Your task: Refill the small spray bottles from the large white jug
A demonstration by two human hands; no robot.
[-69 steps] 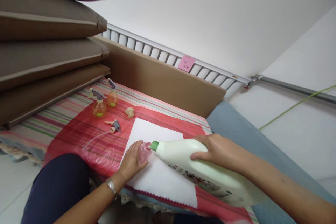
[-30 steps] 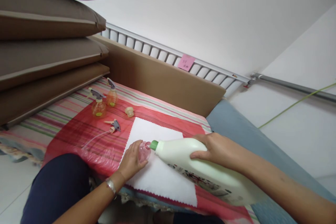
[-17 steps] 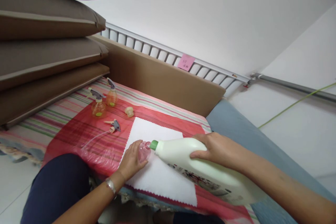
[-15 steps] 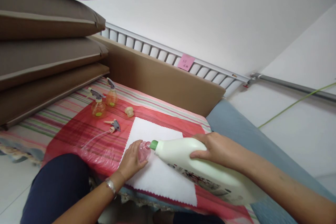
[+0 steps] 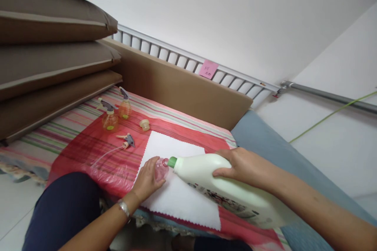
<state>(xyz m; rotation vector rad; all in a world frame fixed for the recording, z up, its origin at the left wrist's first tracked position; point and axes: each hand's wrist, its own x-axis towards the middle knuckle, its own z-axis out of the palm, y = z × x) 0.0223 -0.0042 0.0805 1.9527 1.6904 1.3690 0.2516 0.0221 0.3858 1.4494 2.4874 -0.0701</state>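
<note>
Over a red sheet (image 5: 88, 137), we hold a large pale-green jug (image 5: 218, 188) tilted above a white cloth (image 5: 173, 200), our right hand (image 5: 240, 166) clasped on the jug's body, our left hand (image 5: 148, 176) wrapped around a small pink bottle (image 5: 161, 170), its mouth right at the green spout (image 5: 172, 162).

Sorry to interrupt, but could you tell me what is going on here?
A person's left hand holds a small pink bottle at a white cloth. Their right hand grips a large pale green bottle, tipped with its green spout at the small bottle's mouth. I can't tell whether liquid is flowing. A loose spray head lies nearby, and two spray bottles stand beyond it.
</note>
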